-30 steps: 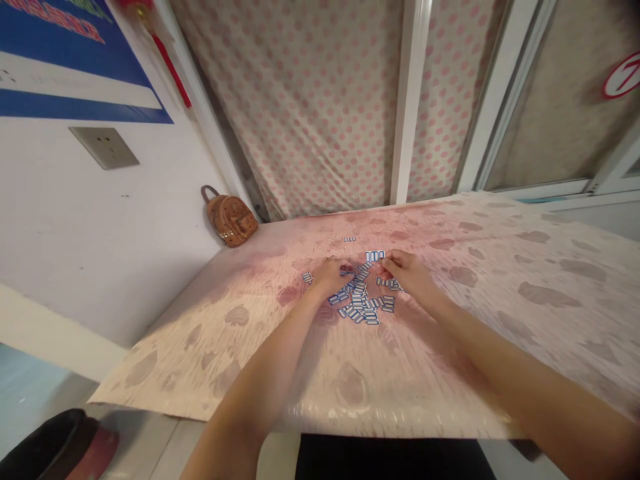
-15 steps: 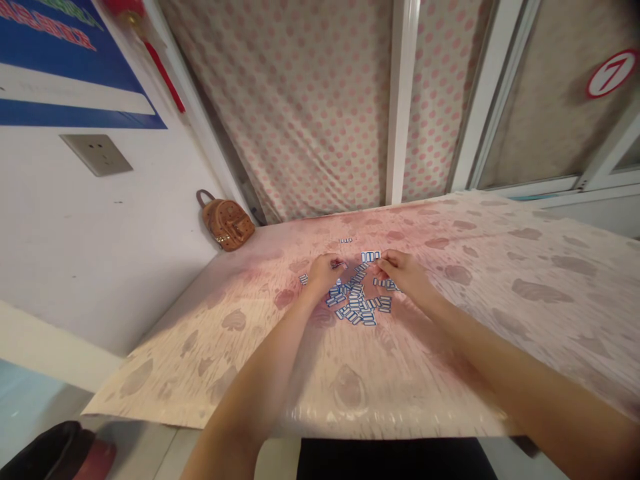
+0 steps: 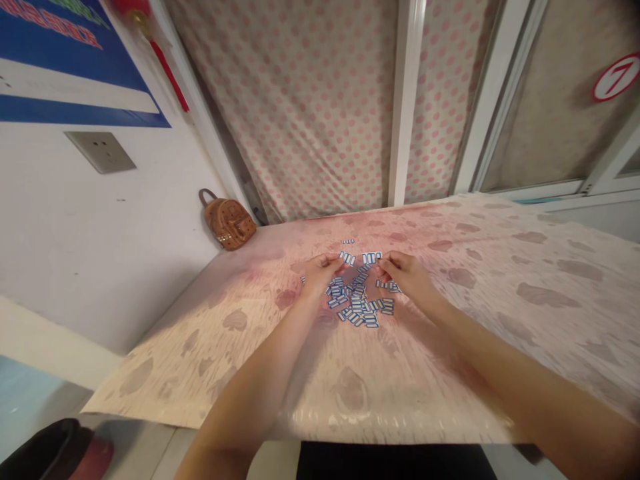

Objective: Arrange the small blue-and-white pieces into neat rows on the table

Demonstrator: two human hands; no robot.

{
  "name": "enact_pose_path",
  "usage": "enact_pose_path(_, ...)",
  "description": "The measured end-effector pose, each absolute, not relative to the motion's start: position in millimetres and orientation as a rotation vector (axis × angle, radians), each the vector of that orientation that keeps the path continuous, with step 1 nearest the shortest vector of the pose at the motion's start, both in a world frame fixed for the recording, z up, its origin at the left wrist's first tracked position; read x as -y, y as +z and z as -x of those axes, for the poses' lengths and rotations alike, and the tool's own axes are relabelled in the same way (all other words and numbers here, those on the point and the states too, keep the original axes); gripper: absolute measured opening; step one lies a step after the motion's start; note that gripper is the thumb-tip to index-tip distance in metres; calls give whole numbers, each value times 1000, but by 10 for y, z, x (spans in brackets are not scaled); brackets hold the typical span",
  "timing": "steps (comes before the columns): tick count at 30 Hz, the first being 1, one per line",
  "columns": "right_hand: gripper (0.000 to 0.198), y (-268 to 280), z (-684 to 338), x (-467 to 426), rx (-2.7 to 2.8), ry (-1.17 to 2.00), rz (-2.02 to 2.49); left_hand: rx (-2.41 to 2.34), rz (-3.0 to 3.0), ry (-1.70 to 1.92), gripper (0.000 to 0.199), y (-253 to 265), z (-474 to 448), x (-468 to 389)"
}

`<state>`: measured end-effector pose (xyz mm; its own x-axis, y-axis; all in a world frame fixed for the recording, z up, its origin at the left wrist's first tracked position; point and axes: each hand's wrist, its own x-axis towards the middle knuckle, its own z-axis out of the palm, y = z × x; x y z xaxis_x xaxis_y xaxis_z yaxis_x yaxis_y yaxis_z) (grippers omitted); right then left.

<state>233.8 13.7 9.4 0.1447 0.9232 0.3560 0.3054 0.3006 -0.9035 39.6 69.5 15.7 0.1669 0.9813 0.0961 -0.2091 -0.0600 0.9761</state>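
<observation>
Between finger and thumb, my left hand (image 3: pixel 323 272) pinches a small white card with blue bars (image 3: pixel 347 258), held up and slightly tilted. My right hand (image 3: pixel 403 272) grips a similar blue-and-white card (image 3: pixel 371 258) by its right edge. The two cards are close together but apart, just above the table. Below them lies a loose, overlapping pile of such cards (image 3: pixel 357 303). A few cards (image 3: pixel 382 284) lie by my right fingers, partly hidden. One lone card (image 3: pixel 348 241) rests farther back.
A patterned cloth covers the table (image 3: pixel 345 390). At its far left corner a small brown backpack-shaped bag (image 3: pixel 230 223) leans by the wall. A dotted curtain (image 3: pixel 320 120) hangs behind the table. A dark boot (image 3: pixel 55 453) shows at lower left.
My left hand has turned its card up so that its blue-barred face shows, near the right card. My right hand has barely moved. The view has shifted slightly.
</observation>
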Motion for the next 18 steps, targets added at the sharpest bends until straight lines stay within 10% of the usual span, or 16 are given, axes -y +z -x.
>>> enact_pose_path(18,30,155,-2302,-73,1411,654,1253,-911,-1222,1198,13,161,-551,-517)
